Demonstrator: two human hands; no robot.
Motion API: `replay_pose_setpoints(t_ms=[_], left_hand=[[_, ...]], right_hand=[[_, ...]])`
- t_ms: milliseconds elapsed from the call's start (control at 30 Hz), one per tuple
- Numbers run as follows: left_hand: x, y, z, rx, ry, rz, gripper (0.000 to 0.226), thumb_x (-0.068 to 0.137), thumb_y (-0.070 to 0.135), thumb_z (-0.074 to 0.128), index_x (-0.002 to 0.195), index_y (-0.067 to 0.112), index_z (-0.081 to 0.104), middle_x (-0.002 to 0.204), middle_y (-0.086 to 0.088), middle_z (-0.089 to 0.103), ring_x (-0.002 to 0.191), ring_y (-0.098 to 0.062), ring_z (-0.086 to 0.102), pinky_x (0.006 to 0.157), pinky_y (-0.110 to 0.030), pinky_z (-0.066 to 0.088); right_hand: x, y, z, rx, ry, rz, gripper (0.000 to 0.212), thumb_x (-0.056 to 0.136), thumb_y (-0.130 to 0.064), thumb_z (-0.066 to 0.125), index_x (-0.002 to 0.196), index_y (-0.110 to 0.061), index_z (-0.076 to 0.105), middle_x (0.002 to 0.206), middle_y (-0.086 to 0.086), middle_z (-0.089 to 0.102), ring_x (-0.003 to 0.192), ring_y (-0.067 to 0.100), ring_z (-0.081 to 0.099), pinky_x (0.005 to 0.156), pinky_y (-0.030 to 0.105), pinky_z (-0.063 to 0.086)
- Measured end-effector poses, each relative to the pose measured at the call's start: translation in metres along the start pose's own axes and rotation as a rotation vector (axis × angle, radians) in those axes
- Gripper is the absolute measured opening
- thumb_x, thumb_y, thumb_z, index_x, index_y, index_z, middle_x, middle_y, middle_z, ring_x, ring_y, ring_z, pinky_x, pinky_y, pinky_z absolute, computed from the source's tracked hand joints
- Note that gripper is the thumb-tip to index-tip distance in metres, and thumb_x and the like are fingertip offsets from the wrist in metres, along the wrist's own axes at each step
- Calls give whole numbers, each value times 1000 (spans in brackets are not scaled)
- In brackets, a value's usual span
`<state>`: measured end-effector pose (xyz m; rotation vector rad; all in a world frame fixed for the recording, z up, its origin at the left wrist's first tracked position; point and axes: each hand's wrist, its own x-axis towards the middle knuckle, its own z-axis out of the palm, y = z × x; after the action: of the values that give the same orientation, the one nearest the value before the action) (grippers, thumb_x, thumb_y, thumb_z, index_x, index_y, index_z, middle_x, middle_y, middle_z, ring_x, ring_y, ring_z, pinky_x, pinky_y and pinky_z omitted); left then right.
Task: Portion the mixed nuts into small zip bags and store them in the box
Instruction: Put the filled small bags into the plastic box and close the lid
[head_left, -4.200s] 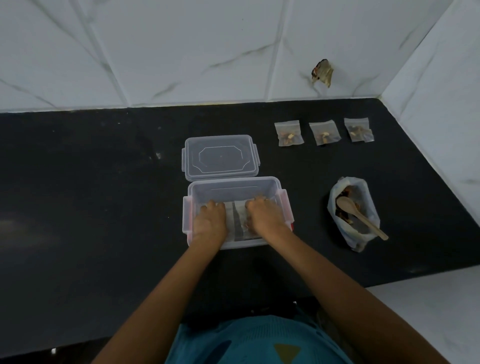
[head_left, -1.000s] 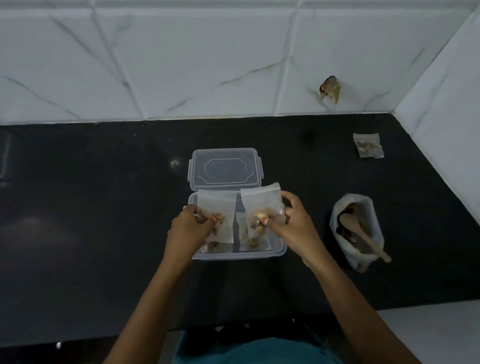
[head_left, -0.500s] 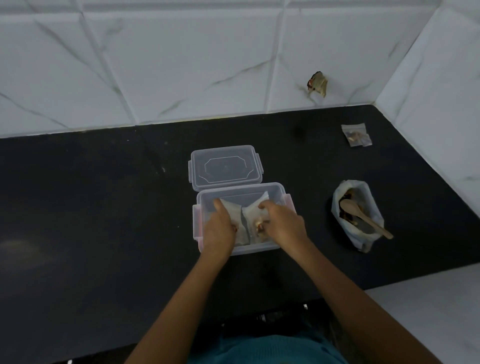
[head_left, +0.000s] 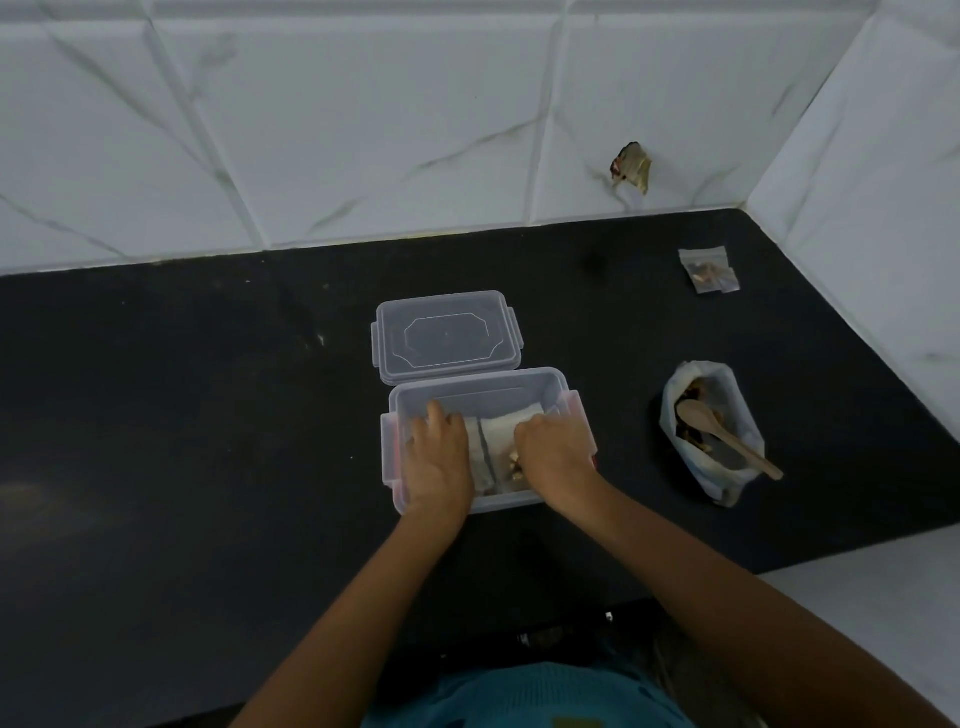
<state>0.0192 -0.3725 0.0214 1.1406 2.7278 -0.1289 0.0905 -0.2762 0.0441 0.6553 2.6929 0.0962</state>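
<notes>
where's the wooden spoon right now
In the head view, the wooden spoon rests in the open bag of mixed nuts on the black counter, to the right of the box.
</notes>
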Motion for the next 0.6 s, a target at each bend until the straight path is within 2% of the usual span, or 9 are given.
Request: replay_pose_setpoints(t_ms=[67, 167, 233, 300, 367, 400, 467, 500, 600], left_hand=[[2, 0, 0, -68, -70, 9, 36, 96, 17, 45, 130, 9, 37, 136, -11, 34, 118, -22, 43, 100, -29, 36], [3, -3, 0, -88, -129, 0, 26, 97, 13, 43, 122, 8, 46, 128, -11, 47, 113, -19, 51, 98, -27, 41], [3, -4, -2, -95, -144, -2, 24, 97, 13, 43, 120, 7, 48, 125, -11, 50, 113, -19, 52, 98, -27, 42], [4, -5, -4, -125, -132, -8, 25, 97, 13, 43, 120, 6, 49, 125, -11, 51, 113, -20, 53, 98, -27, 42], [5, -5, -7, -156, -90, -7, 26, 96, 14, 45, 121, 7, 48, 125, -11, 51, 112, -20, 53, 97, -27, 43], [5, -4, -10, -183, -70, -7, 27, 95, 14, 47, 121, 7, 48, 125, -11, 52, 111, -21, 54, 95, -28, 44], [7, 0, -17, -285, -28, -17, 29, 94, 17, 50, 122, 8, 49, 124, -10, 54, 109, -23, 55, 92, -31, 46], [8, 3, -21, -345, 5, -24, 30, 93, 19, 51, 121, 9, 51, 123, -9, 55, 109, -24, 56, 91, -31, 46], [12, 14, -31, -514, 191, 11, 29, 93, 22, 52, 121, 13, 53, 123, -7, 57, 108, -20, 56, 88, -30, 46]], right_hand=[[3, 2, -1, -74, -21, -30, 20, 94, -14, 43, 107, -9, 58, 110, 6, 63, 109, 22, 53, 96, 37, 34], [10, -1, -1, -151, -131, -12, 25, 95, -17, 46, 117, -10, 54, 122, 4, 58, 118, 19, 50, 100, 29, 34], [12, -1, 0, -99, -154, -19, 27, 97, -17, 43, 120, -8, 52, 125, 6, 55, 119, 20, 49, 100, 29, 34], [12, 4, -2, -7, -123, -27, 24, 97, -17, 41, 114, -8, 55, 112, 5, 59, 106, 20, 53, 94, 29, 36], [11, 12, -5, 114, -70, 10, 22, 96, -17, 43, 113, -10, 56, 96, 2, 58, 86, 18, 49, 81, 25, 35], [10, 16, -7, 185, -67, 37, 25, 95, -19, 46, 117, -11, 54, 101, 3, 58, 90, 18, 48, 78, 25, 34], [8, 26, -13, 326, -82, 76, 34, 93, -29, 50, 124, -16, 52, 118, 6, 56, 110, 23, 49, 82, 29, 36], [7, 32, -16, 398, -74, 90, 36, 93, -33, 51, 125, -18, 52, 121, 6, 56, 112, 24, 52, 84, 31, 38], [3, 54, -23, 610, 1, 139, 33, 91, -34, 54, 122, -22, 55, 118, 3, 60, 103, 20, 58, 83, 33, 44]])
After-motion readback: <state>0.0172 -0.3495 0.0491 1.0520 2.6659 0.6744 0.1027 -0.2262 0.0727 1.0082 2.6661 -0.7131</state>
